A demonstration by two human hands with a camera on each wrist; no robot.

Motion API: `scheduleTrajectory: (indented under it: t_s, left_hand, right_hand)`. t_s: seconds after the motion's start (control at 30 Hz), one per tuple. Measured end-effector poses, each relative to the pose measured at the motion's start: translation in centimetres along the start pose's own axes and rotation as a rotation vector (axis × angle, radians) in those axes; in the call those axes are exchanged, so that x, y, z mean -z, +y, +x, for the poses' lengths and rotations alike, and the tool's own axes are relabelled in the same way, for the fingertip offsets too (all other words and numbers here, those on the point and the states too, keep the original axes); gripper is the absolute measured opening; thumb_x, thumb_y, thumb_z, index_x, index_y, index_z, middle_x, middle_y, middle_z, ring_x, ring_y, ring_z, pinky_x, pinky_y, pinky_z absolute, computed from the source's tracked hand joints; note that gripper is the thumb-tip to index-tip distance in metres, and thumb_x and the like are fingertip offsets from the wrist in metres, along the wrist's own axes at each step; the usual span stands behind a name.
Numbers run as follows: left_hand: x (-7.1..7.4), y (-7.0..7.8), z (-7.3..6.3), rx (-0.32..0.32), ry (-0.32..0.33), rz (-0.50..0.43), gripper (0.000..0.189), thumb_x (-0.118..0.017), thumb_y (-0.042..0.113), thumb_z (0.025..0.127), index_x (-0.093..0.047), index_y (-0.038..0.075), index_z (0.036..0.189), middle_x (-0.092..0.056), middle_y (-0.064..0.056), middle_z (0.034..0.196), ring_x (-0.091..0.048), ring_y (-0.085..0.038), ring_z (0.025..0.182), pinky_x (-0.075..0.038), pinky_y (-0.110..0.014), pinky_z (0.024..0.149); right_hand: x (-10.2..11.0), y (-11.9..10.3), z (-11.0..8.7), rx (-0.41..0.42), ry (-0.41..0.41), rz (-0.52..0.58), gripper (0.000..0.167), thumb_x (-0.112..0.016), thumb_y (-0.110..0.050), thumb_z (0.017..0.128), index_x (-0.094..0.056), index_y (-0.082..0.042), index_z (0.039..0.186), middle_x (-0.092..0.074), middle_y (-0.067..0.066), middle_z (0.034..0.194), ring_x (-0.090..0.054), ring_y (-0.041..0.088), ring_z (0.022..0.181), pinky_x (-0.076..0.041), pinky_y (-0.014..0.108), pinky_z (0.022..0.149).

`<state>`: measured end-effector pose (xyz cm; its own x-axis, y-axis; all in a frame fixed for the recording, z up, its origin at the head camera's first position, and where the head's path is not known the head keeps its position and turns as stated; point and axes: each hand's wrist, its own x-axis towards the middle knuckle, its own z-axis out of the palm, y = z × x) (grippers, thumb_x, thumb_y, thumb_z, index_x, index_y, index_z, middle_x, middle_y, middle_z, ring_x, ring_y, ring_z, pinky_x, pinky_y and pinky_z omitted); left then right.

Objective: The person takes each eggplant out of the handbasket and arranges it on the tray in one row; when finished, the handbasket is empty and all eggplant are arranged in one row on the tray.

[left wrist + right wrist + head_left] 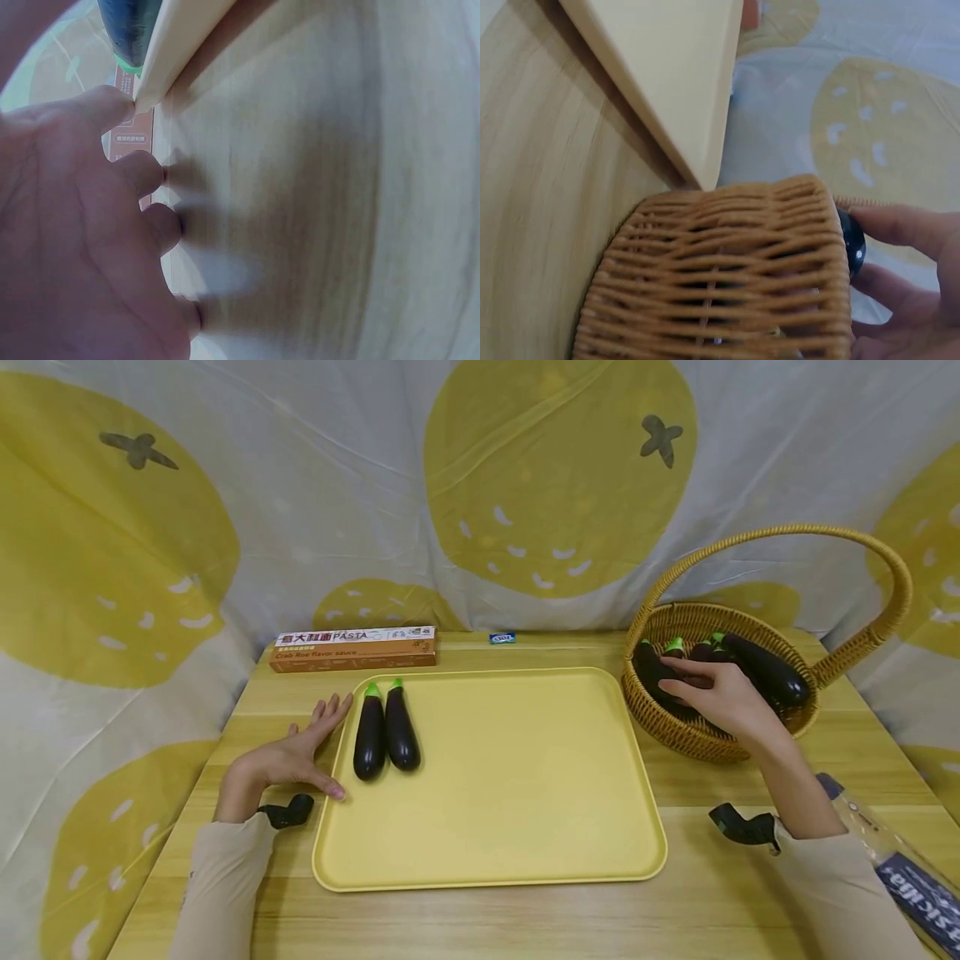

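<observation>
Over the wicker basket (675, 735), my right hand (723, 697) reaches in at the left side and pinches an eggplant (651, 672) between fingers and thumb. In the right wrist view, the rounded end of that eggplant (853, 241) shows at the basket rim between the fingers (904, 225). Several more eggplants (772, 668) lie in the basket, partly hidden by the hand. My left hand (296, 760) is spread at the left edge of the yellow tray (517, 777), fingertips on the table and rim. Beside it, two eggplants (370, 739) lie side by side on the tray.
A pasta box (352, 652) lies behind the tray, with a small blue packet (502, 637) to its right. The basket's tall handle (795, 529) arches above its opening. A clear and dark-blue package (900, 868) lies by the right forearm. A patterned cloth hangs behind the table.
</observation>
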<state>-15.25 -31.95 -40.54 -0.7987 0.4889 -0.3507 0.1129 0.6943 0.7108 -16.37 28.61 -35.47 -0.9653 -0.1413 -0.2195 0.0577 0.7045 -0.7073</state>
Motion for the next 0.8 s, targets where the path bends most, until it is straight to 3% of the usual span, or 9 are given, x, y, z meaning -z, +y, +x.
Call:
scheduleTrajectory:
  t_s: [0.1, 0.17, 0.27, 0.33, 0.43, 0.53, 0.67, 0.8]
  left_hand:
    - [0.0, 0.0, 0.0, -0.003, 0.001, -0.001, 0.148, -0.098, 0.031, 0.067, 0.011, 0.012, 0.166, 0.029, -0.027, 0.167, 0.033, -0.051, 0.151, 0.019, -0.082, 0.11]
    - [0.0, 0.0, 0.0, -0.002, 0.0, -0.004, 0.148, -0.098, 0.031, 0.067, 0.011, 0.012, 0.166, 0.029, -0.026, 0.167, 0.033, -0.051, 0.151, 0.019, -0.082, 0.11]
    - [0.0, 0.0, 0.0, -0.001, -0.003, -0.006, 0.149, -0.098, 0.031, 0.067, 0.011, 0.012, 0.166, 0.03, -0.026, 0.167, 0.033, -0.05, 0.151, 0.02, -0.082, 0.11]
    - [0.0, -0.1, 0.0, -0.001, -0.004, -0.006, 0.149, -0.098, 0.031, 0.068, 0.012, 0.013, 0.166, 0.03, -0.025, 0.167, 0.033, -0.05, 0.151, 0.02, -0.082, 0.11]
    - [0.0, -0.1, -0.1, -0.004, -0.003, -0.003, 0.148, -0.097, 0.03, 0.068, 0.012, 0.014, 0.166, 0.031, -0.025, 0.166, 0.033, -0.05, 0.151, 0.02, -0.082, 0.11]
    - [0.0, -0.2, -0.1, -0.006, -0.002, -0.006, 0.148, -0.097, 0.03, 0.068, 0.012, 0.014, 0.166, 0.031, -0.025, 0.166, 0.033, -0.05, 0.15, 0.021, -0.082, 0.109]
    - [-0.1, -0.1, 0.0, -0.008, -0.002, -0.007, 0.147, -0.097, 0.029, 0.068, 0.011, 0.013, 0.166, 0.03, -0.026, 0.166, 0.033, -0.051, 0.151, 0.02, -0.082, 0.109]
    - [-0.1, -0.1, 0.0, -0.008, -0.001, -0.004, 0.147, -0.097, 0.029, 0.068, 0.011, 0.013, 0.166, 0.03, -0.026, 0.167, 0.032, -0.051, 0.151, 0.02, -0.082, 0.11]
  right_hand:
    - [0.4, 0.7, -0.9, 0.009, -0.009, 0.003, 0.066, -0.057, -0.052, 0.103, -0.044, -0.019, 0.159, -0.039, 0.024, 0.163, -0.065, 0.039, 0.126, -0.055, 0.049, 0.1]
    - [0.8, 1.2, -1.5, 0.014, -0.013, -0.009, 0.065, -0.057, -0.052, 0.103, -0.044, -0.021, 0.159, -0.039, 0.023, 0.164, -0.067, 0.032, 0.122, -0.055, 0.041, 0.094]
    - [1.4, 2.2, -2.3, 0.036, -0.022, -0.019, 0.063, -0.057, -0.049, 0.104, -0.043, -0.023, 0.16, -0.043, 0.02, 0.161, -0.063, 0.015, 0.086, -0.048, 0.031, 0.072]
    - [1.6, 2.6, -2.6, 0.059, -0.039, -0.013, 0.061, -0.057, -0.045, 0.105, -0.042, -0.023, 0.16, -0.049, 0.018, 0.154, -0.045, 0.01, 0.062, -0.04, 0.031, 0.06]
    - [1.8, 2.9, -2.6, 0.1, -0.074, -0.002, 0.059, -0.057, -0.039, 0.107, -0.04, -0.023, 0.161, -0.05, 0.018, 0.145, -0.023, 0.009, 0.048, -0.034, 0.036, 0.053]
    - [1.8, 2.7, -2.4, 0.108, -0.082, -0.019, 0.059, -0.057, -0.039, 0.106, -0.041, -0.024, 0.161, -0.05, 0.018, 0.148, -0.03, 0.013, 0.053, -0.035, 0.035, 0.056]
    - [1.5, 2.2, -2.1, 0.051, -0.045, -0.012, 0.062, -0.061, -0.05, 0.102, -0.048, -0.023, 0.157, -0.048, 0.016, 0.156, -0.052, 0.015, 0.076, -0.041, 0.031, 0.062]
    - [1.1, 2.1, -1.9, 0.03, -0.004, 0.018, 0.064, -0.064, -0.052, 0.099, -0.053, -0.019, 0.153, -0.051, 0.016, 0.154, -0.061, 0.0, 0.094, -0.05, 0.027, 0.068]
